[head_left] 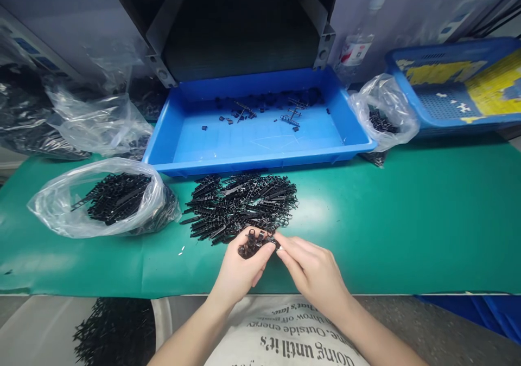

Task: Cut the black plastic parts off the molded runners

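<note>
Pinching a small black molded plastic piece [253,245] between both hands, just above the near edge of a green work mat [386,230]. The piece's long axis runs roughly left to right, rising slightly toward the right end, with short prongs pointing up and toward the far side; fingers hide part of its shape. Left hand [240,265] half closed, curled around the piece's left portion. Right hand [313,271] nearly closed, its thumb and forefinger gripping the right end. Just far of the hands, a heap of black molded plastic strips [240,206] lies on the mat at mixed angles. Beyond the heap, a blue plastic tray [260,162] holds scattered black pieces [291,117]. To the left on the mat, a clear plastic bag [49,206] lies open, full of similar strips. A second clear bag [402,116] sits just right of the tray. Far right, a blue perforated crate [427,62] holds yellow-marked sheets [442,73]. Near left, below the mat, lies a mass of black parts [114,333].
</note>
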The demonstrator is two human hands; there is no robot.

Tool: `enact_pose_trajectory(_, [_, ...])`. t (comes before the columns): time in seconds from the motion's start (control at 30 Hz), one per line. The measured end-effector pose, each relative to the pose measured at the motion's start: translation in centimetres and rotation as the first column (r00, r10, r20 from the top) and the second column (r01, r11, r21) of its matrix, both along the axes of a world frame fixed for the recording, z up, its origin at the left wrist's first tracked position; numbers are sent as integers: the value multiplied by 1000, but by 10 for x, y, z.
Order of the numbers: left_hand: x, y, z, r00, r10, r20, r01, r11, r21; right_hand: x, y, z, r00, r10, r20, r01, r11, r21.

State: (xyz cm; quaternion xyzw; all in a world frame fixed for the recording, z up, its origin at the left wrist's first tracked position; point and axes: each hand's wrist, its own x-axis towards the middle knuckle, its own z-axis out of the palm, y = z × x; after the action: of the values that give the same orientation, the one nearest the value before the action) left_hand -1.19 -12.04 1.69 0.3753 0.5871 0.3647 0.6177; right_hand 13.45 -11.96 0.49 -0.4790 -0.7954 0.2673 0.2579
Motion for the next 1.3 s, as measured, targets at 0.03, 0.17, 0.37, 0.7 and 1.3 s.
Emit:
enact_pose_trajectory(0.03, [0, -1, -4, 1000, 8, 7, -8, 1000, 0, -2, -2, -1, 1000, -18, 19, 17, 999, 35])
enact_pose_trajectory(0.17, [-1, -3, -13, 997, 64, 32, -64, 998, 24, -4, 0, -8, 998, -49, 36, 46, 996, 75])
enact_pose_trajectory(0.37, [-10, -1, -10, 986, 139, 96, -146, 987, 65, 12, 41, -12, 949, -216, 229, 204, 976, 73])
enact_pose_trajectory(0.7, [-20, 10, -3, 988, 155, 10, -155, 979, 129, 24, 67, -17, 958, -145, 248, 129, 988, 80])
enact_pose_trajectory(1.3, [-16, 17, 7, 972, 123, -200, -73, 968, 239, 24, 68, -22, 976, -91, 199, 95, 995, -11])
